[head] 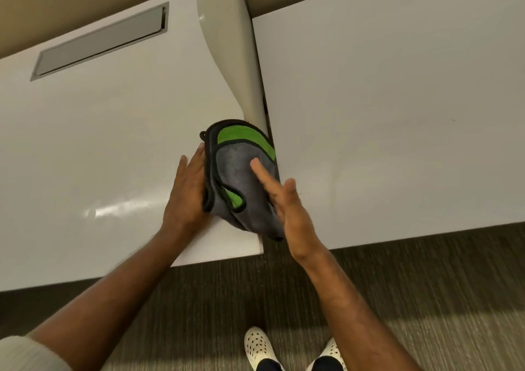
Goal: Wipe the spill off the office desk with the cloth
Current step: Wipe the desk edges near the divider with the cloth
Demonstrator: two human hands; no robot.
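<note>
Where the two white desktops meet: a folded grey microfibre cloth with bright green panels and black edging [241, 177] sits between both hands, near the front corner of the left desk and just below the foot of the divider.
Left hand [189, 189]: lies along the cloth's left edge, fingers straight and close together, pointing away from the person; the palm side presses against the cloth, and the thumb is hidden behind it, so whether it hooks under the fabric cannot be told.
Right hand [287, 206]: fingers straight and slightly spread, laid flat on the grey face of the cloth from the right; nothing is pinched.
Cloth position: mostly over the left desk's front right corner, its lower right edge hanging past the gap between the desks; whether it rests on the surface or is lifted off it cannot be told.
Left desk: glossy white rectangular office desktop [99, 149], with a grey rectangular cable flap [102, 39] set into its far side.
Right desk: matching glossy white desktop [397, 120], bearing faint smudges.
Divider: curved cream panel [227, 44] standing between the two desks.
Floor: dark striped carpet [426, 285].
Feet: white perforated clogs [258, 348] at the bottom edge.
Sleeve: cream cuff [25, 353] pushed up the left arm.
</note>
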